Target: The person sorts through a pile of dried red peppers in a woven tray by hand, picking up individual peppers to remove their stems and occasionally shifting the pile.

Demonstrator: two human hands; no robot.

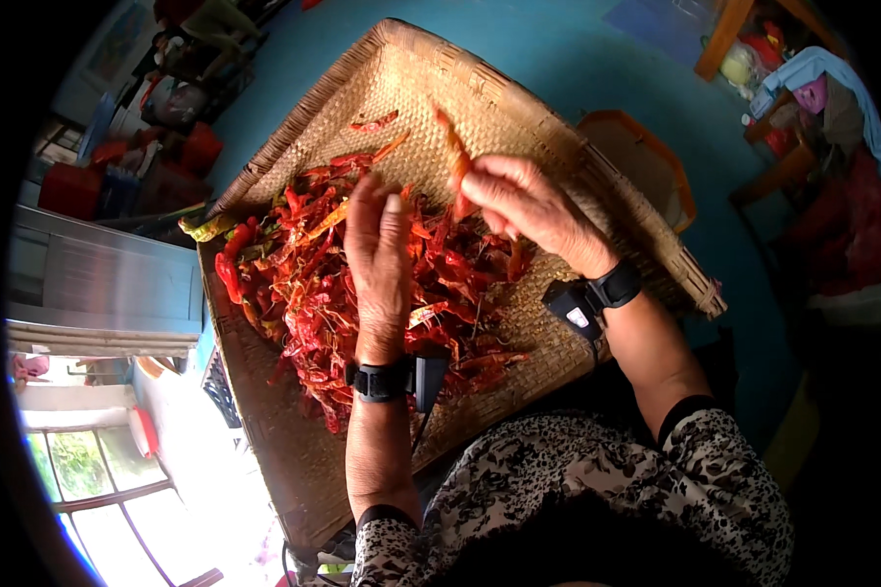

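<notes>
A heap of dried red chili peppers (pixel 323 323) lies in a woven basket tray (pixel 489 367), mostly in its left half. My right hand (pixel 529 205) is closed on an orange-red chili pepper (pixel 452 147), pinched between thumb and fingers and held above the tray with its tip pointing away from me. Over the heap, my left hand (pixel 377 245) is open, fingers stretched forward, with no pepper visible in it; its palm side is hidden. A few loose peppers (pixel 375 122) lie beyond the heap on the weave.
The tray's raised rim (pixel 548 108) runs round the far and right sides. Cables hang from the dark wrist devices (pixel 426 382). An orange-rimmed round container (pixel 641 161) stands on the blue floor beyond the right rim. A metal-fronted cabinet (pixel 98 269) is at the left, near a bright window.
</notes>
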